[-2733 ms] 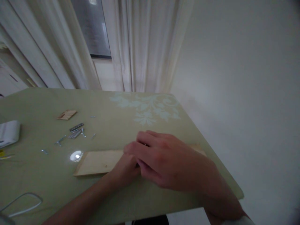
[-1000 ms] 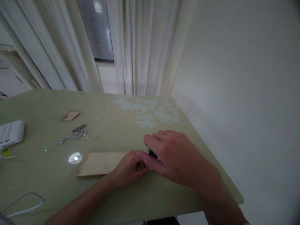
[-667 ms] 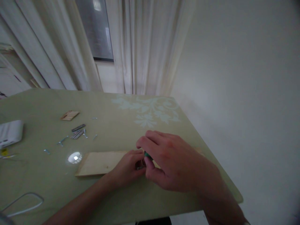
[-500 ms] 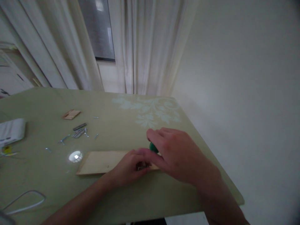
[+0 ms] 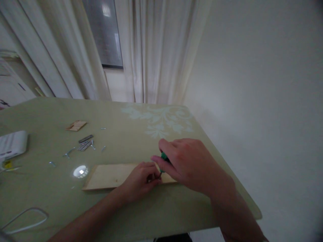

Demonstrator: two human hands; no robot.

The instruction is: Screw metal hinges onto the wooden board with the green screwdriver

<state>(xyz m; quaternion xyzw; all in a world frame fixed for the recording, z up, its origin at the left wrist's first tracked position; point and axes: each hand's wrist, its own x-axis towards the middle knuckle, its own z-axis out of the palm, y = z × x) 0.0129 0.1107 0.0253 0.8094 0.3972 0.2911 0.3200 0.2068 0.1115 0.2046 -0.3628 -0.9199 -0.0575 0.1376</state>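
A long pale wooden board (image 5: 108,174) lies flat near the front of the table. My right hand (image 5: 188,161) is wrapped round a screwdriver with a green handle (image 5: 164,156). Its shaft points down and to the left, toward the board's near edge. Over the board, my left hand (image 5: 141,178) is closed, its thumb and forefinger pinched right by the screwdriver's tip. Whatever small thing those fingers hold is too small and shadowed to name.
Several metal hinges (image 5: 85,142) and loose screws (image 5: 67,154) lie beyond the board to the left. Farther back is a small wooden piece (image 5: 76,125). A white box (image 5: 13,144) and a white cable (image 5: 30,226) are at the left. A wall (image 5: 252,117) borders the table's right side.
My right thumb has lifted off my left fingers and shifted slightly, so more of the green handle and the shaft shows. The left hand and board stay nearly in place.
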